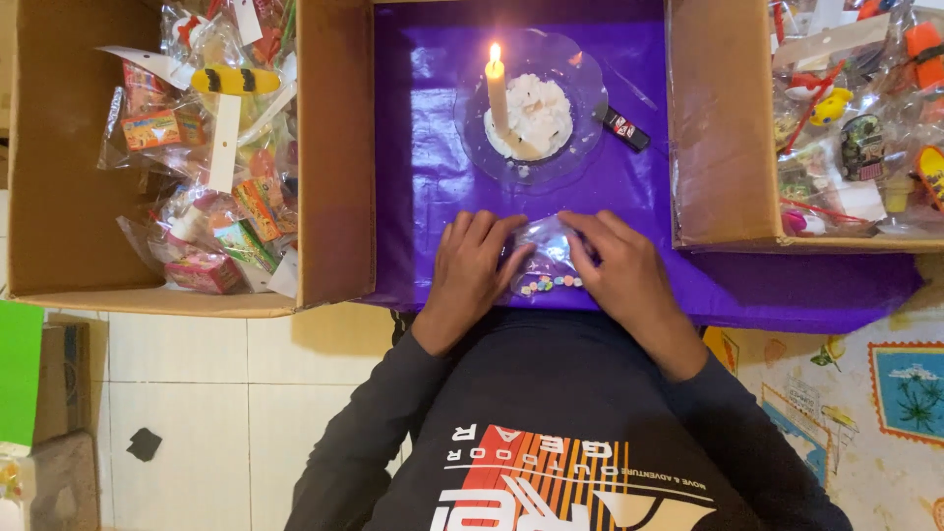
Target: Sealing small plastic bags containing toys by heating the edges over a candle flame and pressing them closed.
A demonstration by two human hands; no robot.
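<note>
A small clear plastic bag (544, 258) with tiny coloured beads at its near edge lies on the purple cloth (433, 167). My left hand (470, 267) presses flat on the bag's left side. My right hand (619, 267) rests on its right side, fingers curled over the top edge. Both hands touch the bag. Just beyond them a lit white candle (498, 88) stands upright in a clear glass dish (580, 118) with white wax pooled around it.
A cardboard box (334, 147) on the left holds packed small toys in clear bags. Another cardboard box (718, 128) on the right holds more bagged toys. A dark lighter (625, 128) lies beside the dish. White floor tiles (197, 393) lie below left.
</note>
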